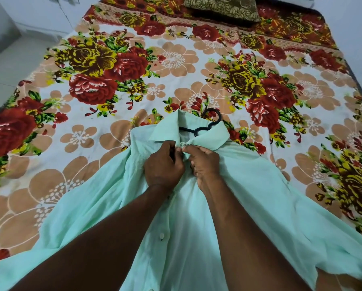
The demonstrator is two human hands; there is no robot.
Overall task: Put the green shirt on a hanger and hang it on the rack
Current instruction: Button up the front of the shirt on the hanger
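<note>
Flowered sheet (113, 59) lies under the spread shirt (249, 185), with the hanger (200, 130) inside its collar (165, 127). My left hand (164, 162) and right hand (203, 162), fingers curled, pinch the front edges just under the collar. The cloth seems thin, light and limp, so it is better to lift it by the hanger. 1 pillow (222, 7) lies well apart.

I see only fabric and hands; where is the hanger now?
In the head view the black hanger lies inside the green shirt on the bedspread, its hook poking from the collar, just beyond the left hand and right hand.
</note>
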